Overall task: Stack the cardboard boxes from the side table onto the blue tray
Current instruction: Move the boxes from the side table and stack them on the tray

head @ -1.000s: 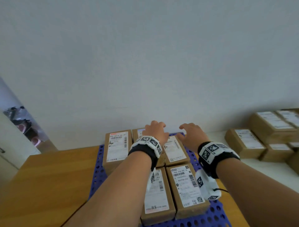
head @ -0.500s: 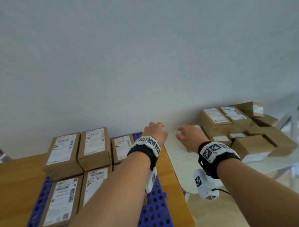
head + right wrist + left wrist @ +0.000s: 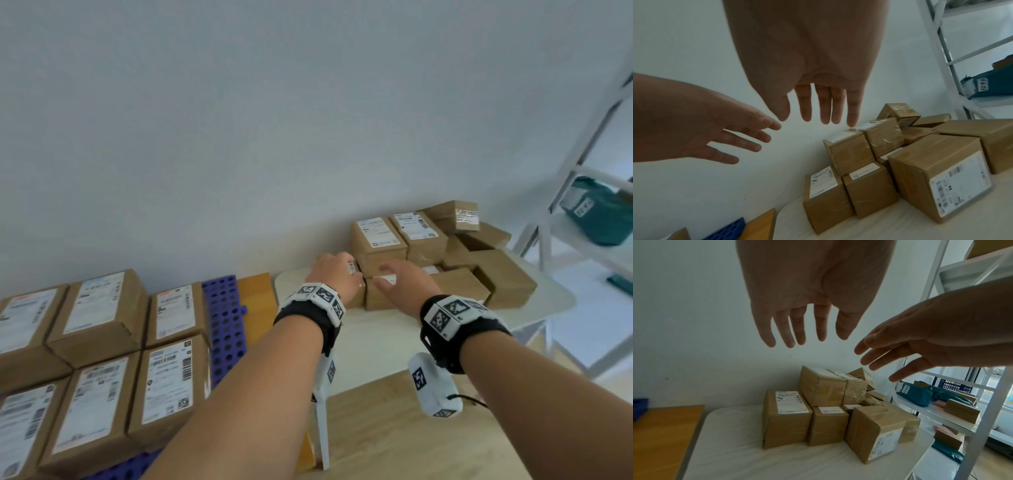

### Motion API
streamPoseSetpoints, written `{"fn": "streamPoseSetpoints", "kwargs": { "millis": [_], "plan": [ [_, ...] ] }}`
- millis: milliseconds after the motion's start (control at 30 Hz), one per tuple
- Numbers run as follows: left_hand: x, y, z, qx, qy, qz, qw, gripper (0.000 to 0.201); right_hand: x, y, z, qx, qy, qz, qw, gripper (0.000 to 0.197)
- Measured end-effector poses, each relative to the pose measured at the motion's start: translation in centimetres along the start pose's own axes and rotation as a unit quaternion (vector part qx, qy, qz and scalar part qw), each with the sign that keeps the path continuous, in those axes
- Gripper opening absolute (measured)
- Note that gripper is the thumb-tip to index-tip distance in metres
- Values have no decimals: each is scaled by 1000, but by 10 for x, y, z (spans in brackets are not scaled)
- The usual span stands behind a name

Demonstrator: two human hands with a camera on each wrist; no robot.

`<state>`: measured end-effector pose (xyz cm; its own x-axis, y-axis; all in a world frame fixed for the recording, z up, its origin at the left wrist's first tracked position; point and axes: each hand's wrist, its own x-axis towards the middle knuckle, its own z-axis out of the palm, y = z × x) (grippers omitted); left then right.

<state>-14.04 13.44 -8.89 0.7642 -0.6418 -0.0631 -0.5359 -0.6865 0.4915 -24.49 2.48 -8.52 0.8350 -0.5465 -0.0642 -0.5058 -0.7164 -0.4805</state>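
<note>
- Left wrist view: the left hand [image 3: 807, 293] has straight, spread fingers and holds nothing; the right hand [image 3: 937, 340] beside it is equally open and empty.
- Just below and beyond both hands, the small brown cardboard boxes with white labels [image 3: 786, 418] stand in a pile on the white side table [image 3: 748, 456].
- To the left of the left hand, the blue perforated plastic tray [image 3: 224, 329] already carries several such boxes.
- The boxes look stiff, taped and probably light; the tape may be a little slippery.
- I would take the nearest front box [image 3: 824, 201] by its two opposite side walls, because the upper boxes lean on their neighbours and may slide.
</note>
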Motion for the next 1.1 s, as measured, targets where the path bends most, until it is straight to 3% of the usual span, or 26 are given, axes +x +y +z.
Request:
{"fn": "streamPoseSetpoints", "kwargs": {
  "millis": [233,467,667,800,933,1100],
  "plan": [
    [33,23,26,13,-8,6,1000,44,29,38,-4,0,-10,14,1000,46],
    [103,27,50,-5,-19,-15,1000,48,90,61,-11,-36,-28,8,999,45],
    [174,25,64,-44,-21,-56,997,54,159,73,-14,-3,-40,29,999,44],
    [213,16,75,-90,-10,-78,993,45,196,81,-8,-15,-50,29,998,45],
    [235,9,79,-130,-19,-102,986,41,220,86,0,-4,-38,35,999,41],
    [249,3,92,-172,-65,-159,970,51,236,88,4,-13,-33,36,999,35]
  ]
}}
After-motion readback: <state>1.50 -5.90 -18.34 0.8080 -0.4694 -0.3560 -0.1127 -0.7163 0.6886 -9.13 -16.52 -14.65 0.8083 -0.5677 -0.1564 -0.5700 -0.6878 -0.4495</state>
